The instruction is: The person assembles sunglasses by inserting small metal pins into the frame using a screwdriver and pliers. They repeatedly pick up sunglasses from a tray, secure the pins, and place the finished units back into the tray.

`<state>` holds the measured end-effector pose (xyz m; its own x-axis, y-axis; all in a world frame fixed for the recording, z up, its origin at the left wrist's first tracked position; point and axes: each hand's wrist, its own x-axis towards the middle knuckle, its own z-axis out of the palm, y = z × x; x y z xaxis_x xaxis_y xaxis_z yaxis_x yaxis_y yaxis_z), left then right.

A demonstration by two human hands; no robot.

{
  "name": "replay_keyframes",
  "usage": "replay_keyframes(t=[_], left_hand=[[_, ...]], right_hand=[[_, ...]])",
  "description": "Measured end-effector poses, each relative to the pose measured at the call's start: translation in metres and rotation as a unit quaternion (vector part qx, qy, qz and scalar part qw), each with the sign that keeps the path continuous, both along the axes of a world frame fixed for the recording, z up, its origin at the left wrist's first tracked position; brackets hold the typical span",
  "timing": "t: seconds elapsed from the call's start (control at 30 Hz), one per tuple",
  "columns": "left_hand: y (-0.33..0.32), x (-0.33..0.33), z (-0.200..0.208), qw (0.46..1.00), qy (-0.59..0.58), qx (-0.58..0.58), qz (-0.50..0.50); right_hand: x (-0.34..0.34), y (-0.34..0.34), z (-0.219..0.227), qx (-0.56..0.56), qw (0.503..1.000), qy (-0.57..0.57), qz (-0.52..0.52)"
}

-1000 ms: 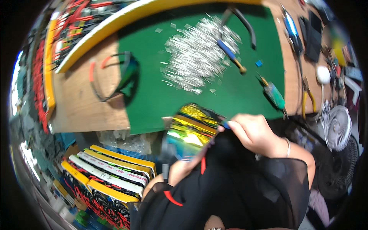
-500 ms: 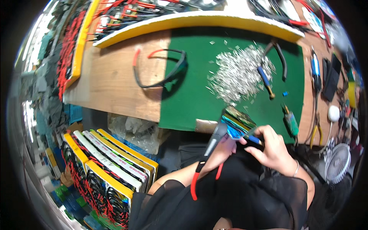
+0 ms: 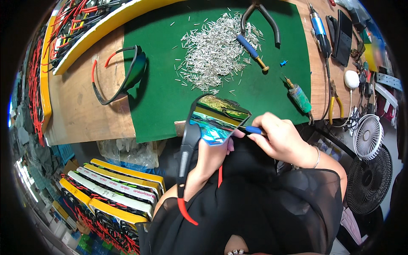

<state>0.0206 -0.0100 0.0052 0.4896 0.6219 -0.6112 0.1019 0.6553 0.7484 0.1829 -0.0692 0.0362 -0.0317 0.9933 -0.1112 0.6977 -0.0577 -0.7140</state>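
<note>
My left hand (image 3: 209, 160) is closed round a pair of wraparound sunglasses (image 3: 219, 121) with a mirrored lens, black frame and red temple tips. They sit in front of the bench edge, with the lens tilted up. My right hand (image 3: 276, 137) pinches the blue handle of a screwdriver (image 3: 253, 130), which points at the lens's right end. Its tip is hidden behind the lens. Beyond my hands, a heap of small silver pins (image 3: 214, 53) covers part of a green mat (image 3: 161, 97). To the left, a second pair of sunglasses (image 3: 135, 70) straddles mat and wood.
Pliers (image 3: 272, 25), a blue-handled driver (image 3: 247, 46) and a green-handled tool (image 3: 300, 99) lie on the mat. Yellow-handled pliers (image 3: 339, 106) and a black phone-like slab (image 3: 343, 40) are farther right. Fans (image 3: 367, 137) stand at right; boxed glasses (image 3: 114, 187) at lower left.
My view has swung, so the bench and its contents sit further left and higher in the picture. Both hands still hold the sunglasses and screwdriver, and the lens now faces up more broadly.
</note>
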Motion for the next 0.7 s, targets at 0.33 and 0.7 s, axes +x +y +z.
replay_keyframes(t=[0.33, 0.7], left_hand=[[0.002, 0.0, 0.0, 1.0, -0.004, -0.016, 0.009], [0.003, 0.002, 0.002, 1.0, 0.018, -0.019, 0.0]], right_hand=[[0.003, 0.0, 0.0, 0.023, 0.999, -0.017, 0.017], [0.002, 0.001, 0.002, 0.001, 0.999, 0.036, -0.014]])
